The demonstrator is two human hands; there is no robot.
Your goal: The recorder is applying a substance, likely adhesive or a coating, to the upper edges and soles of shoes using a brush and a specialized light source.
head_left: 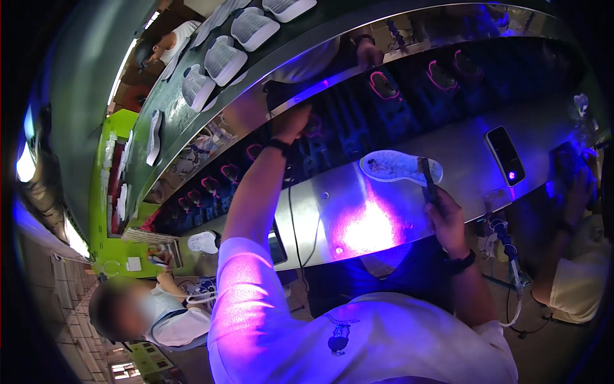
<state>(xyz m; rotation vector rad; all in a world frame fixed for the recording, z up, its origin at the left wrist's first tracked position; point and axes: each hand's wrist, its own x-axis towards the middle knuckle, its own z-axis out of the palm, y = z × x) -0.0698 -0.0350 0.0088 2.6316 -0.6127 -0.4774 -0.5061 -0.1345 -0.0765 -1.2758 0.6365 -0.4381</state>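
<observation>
A brush (427,174) with a dark handle is gripped in my right hand (448,221), closed around it. The bristle end lies over the right part of a pale shoe sole (390,165), which rests flat on the metal bench (454,153). My left arm stretches far forward, and my left hand (294,123) is over the dark rack beyond the bench. Beside its fingers is a dim piece with a pink-glowing outline (313,126). Shadow and the back of the hand hide those fingers, so I cannot see whether they hold it.
Shoe pieces with pink-glowing edges (384,85) line the dark rack. Grey mesh shoe uppers (225,61) sit on the green shelf above. A black rectangular device (505,153) lies at right. Another sole (203,242) is at left. Co-workers sit on both sides. A black cable (294,221) hangs over the bench.
</observation>
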